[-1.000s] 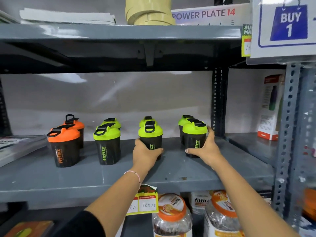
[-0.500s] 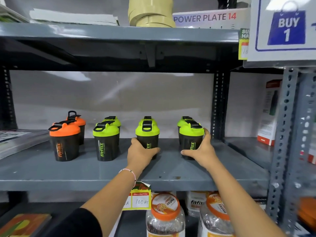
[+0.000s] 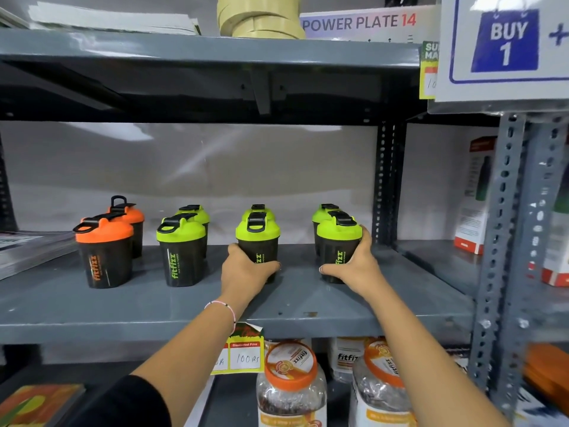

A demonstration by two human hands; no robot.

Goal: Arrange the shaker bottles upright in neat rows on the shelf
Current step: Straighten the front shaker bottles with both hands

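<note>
Several black shaker bottles stand upright in two rows on the grey shelf [image 3: 154, 306]. At the left are two with orange lids, front one [image 3: 104, 251] and back one [image 3: 131, 220]. A green-lidded pair [image 3: 181, 251] stands beside them. My left hand [image 3: 244, 272] is wrapped around the lower body of the third front green-lidded bottle [image 3: 258, 234]. My right hand [image 3: 354, 266] grips the side of the fourth front green-lidded bottle [image 3: 338, 238]. Behind each held bottle another green lid shows, its body mostly hidden.
A perforated upright post [image 3: 388, 183] stands just right of the held bottle. Magazines [image 3: 27, 251] lie at the shelf's left end. Clear jars with orange lids [image 3: 291, 383] sit below, beside a yellow price tag [image 3: 243, 352]. A boxed product [image 3: 474, 195] stands in the neighbouring bay.
Both hands stay on the same two front bottles. The view has shifted slightly, and the bottles look set a little further back, in line with the front row.
</note>
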